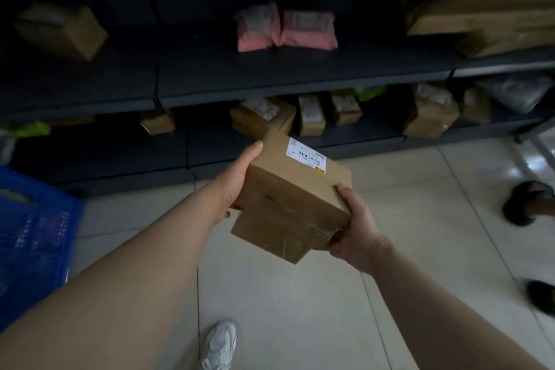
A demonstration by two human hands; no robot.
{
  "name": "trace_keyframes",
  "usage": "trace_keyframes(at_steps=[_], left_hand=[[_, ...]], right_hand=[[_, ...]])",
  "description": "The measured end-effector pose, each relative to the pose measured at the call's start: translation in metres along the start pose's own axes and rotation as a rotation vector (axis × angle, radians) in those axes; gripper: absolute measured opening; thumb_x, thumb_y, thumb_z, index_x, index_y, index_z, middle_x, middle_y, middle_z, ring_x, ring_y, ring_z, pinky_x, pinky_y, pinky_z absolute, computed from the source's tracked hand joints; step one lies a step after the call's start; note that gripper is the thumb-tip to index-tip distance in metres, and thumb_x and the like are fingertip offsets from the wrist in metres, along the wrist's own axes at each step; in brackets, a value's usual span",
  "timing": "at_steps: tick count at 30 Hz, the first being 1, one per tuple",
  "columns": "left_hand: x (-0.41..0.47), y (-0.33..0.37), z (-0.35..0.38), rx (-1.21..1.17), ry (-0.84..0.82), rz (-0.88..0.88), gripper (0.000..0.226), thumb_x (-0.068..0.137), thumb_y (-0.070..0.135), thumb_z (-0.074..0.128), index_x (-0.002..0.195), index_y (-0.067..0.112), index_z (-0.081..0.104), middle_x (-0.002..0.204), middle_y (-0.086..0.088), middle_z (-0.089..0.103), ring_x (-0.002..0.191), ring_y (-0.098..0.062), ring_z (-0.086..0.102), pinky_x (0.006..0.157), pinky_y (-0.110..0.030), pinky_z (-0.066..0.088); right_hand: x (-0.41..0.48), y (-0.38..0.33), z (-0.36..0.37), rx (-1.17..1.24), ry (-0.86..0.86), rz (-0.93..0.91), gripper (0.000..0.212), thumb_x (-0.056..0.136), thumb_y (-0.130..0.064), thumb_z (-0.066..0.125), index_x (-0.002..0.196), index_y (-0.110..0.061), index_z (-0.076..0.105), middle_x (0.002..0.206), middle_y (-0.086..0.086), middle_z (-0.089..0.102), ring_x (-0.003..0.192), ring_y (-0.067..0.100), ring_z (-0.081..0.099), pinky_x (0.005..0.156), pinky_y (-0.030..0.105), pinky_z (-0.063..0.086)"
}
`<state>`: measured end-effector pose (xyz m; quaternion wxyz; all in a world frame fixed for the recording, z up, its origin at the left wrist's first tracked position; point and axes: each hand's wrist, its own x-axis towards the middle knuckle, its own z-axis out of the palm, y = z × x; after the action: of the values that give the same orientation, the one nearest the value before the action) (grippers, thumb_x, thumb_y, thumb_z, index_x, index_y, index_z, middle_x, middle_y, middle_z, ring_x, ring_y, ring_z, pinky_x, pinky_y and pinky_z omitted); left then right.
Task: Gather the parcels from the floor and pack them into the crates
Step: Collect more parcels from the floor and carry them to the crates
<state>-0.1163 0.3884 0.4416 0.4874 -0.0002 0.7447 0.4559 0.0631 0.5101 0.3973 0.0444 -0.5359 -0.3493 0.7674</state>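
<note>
— While both hands squeeze the stack from opposite sides, nothing slips: the left hand (pixel 237 186) grips the nine o'clock edge with its thumb along the top, and the right hand (pixel 354 234) clamps the four o'clock corner, thumb over and fingers under.
— Two boxes, is it?
— Looks so. The labelled parcel (pixel 288 186) sits skewed on the lower parcel (pixel 267 234), and both are carried tilted above the floor (pixel 300 309). Support from beneath does the work, I'd say.
— And the destination?
— The blue crate (pixel 33 234) at nine o'clock, well apart from the load. The shelves (pixel 270 90) at twelve o'clock hold other parcels. A swing left seems next, and that skewed stack could slide.
</note>
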Motion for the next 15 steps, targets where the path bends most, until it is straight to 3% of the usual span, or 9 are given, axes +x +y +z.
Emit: trace_keyframes(at_steps=[2, 5, 7, 9, 11, 13, 15], left_hand=[[-0.050, 0.036, -0.018, -0.022, 0.006, 0.051, 0.071, 0.072, 0.087, 0.043, 0.129, 0.043, 0.049, 0.122, -0.001, 0.058, 0.117, -0.028, 0.052, 0.111, -0.051, 0.027], [-0.129, 0.080, -0.050, -0.110, 0.011, 0.118, 0.060, 0.072, 0.080, 0.053, 0.110, 0.035, 0.065, 0.107, -0.003, 0.072, 0.106, -0.027, 0.063, 0.104, -0.047, 0.041], [-0.182, 0.101, -0.070, -0.170, 0.020, 0.168, 0.045, 0.083, 0.067, 0.053, 0.106, 0.031, 0.066, 0.096, -0.004, 0.073, 0.096, -0.025, 0.065, 0.081, -0.035, 0.048], [-0.229, 0.113, -0.089, -0.200, 0.053, 0.222, 0.040, 0.087, 0.061, 0.049, 0.107, 0.030, 0.064, 0.099, -0.004, 0.072, 0.096, -0.024, 0.063, 0.067, -0.030, 0.038], [-0.270, 0.120, -0.109, -0.256, 0.064, 0.290, 0.039, 0.087, 0.065, 0.046, 0.108, 0.036, 0.062, 0.107, -0.004, 0.071, 0.102, -0.026, 0.061, 0.072, -0.033, 0.039], [-0.307, 0.123, -0.128, -0.311, 0.054, 0.313, 0.047, 0.077, 0.077, 0.050, 0.110, 0.045, 0.060, 0.115, -0.003, 0.069, 0.110, -0.030, 0.059, 0.098, -0.043, 0.038], [-0.343, 0.122, -0.145, -0.324, 0.057, 0.318, 0.060, 0.063, 0.084, 0.055, 0.111, 0.048, 0.058, 0.121, -0.004, 0.066, 0.116, -0.036, 0.056, 0.114, -0.056, 0.020]], right_hand=[[-0.045, -0.037, 0.019, -0.016, -0.016, -0.046, 0.047, 0.083, -0.060, 0.060, 0.112, -0.022, 0.060, 0.106, 0.015, 0.070, 0.092, 0.033, 0.067, 0.064, 0.036, 0.054], [-0.119, -0.080, 0.049, -0.082, -0.069, -0.133, 0.045, 0.085, -0.062, 0.056, 0.107, -0.022, 0.061, 0.106, 0.015, 0.072, 0.099, 0.034, 0.067, 0.086, 0.046, 0.055], [-0.168, -0.101, 0.068, -0.126, -0.128, -0.202, 0.045, 0.086, -0.060, 0.056, 0.108, -0.021, 0.062, 0.103, 0.012, 0.073, 0.096, 0.030, 0.067, 0.081, 0.040, 0.052], [-0.213, -0.119, 0.086, -0.149, -0.207, -0.268, 0.043, 0.086, -0.053, 0.058, 0.111, -0.018, 0.065, 0.097, 0.009, 0.074, 0.087, 0.026, 0.066, 0.072, 0.034, 0.048], [-0.253, -0.132, 0.103, -0.192, -0.282, -0.342, 0.044, 0.084, -0.048, 0.062, 0.114, -0.016, 0.066, 0.094, 0.007, 0.075, 0.089, 0.026, 0.065, 0.080, 0.038, 0.050], [-0.291, -0.141, 0.118, -0.271, -0.334, -0.386, 0.053, 0.077, -0.052, 0.065, 0.115, -0.015, 0.068, 0.101, 0.007, 0.075, 0.094, 0.026, 0.063, 0.093, 0.043, 0.048], [-0.327, -0.146, 0.136, -0.328, -0.396, -0.399, 0.044, 0.084, -0.048, 0.062, 0.113, -0.015, 0.069, 0.102, 0.007, 0.074, 0.091, 0.024, 0.063, 0.084, 0.037, 0.050]])
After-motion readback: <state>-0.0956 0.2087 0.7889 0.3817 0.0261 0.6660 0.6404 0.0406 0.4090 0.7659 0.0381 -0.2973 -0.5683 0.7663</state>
